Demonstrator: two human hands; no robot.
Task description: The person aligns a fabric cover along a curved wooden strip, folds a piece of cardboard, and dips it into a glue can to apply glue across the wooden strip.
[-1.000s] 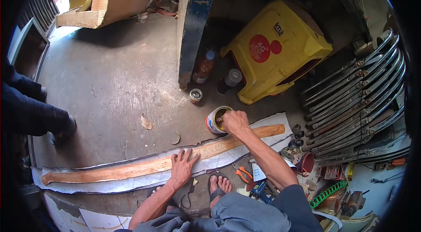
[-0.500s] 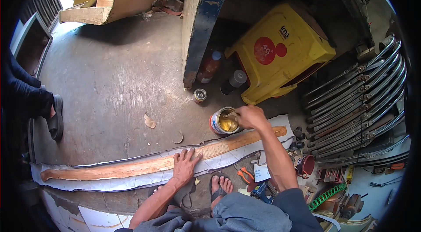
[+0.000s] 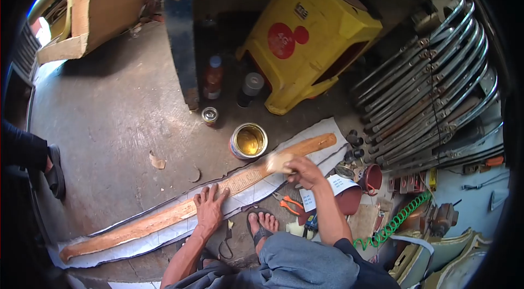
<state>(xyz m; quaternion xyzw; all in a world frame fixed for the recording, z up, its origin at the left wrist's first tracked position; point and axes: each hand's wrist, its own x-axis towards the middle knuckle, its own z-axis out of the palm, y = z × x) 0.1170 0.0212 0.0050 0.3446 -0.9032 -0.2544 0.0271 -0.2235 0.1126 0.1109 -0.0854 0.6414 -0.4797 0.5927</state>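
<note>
The long tan strip lies on white-faced cloth, running toward eight and two o'clock from the left hand, fingers spread flat on it. The right hand pinches a blurred pale pad. The strip looks light, bendable; best held by its edges.

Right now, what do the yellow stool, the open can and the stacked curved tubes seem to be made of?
Yellow stool: likely moulded plastic, slightly glossy, judging by smooth sides and rounded edges.
Open can: probably metal, given its thin shiny rim; outside looks printed or labelled.
Stacked curved tubes: seemingly metal, polished, with bright streaked reflections; brownish patches could be rust.
</note>
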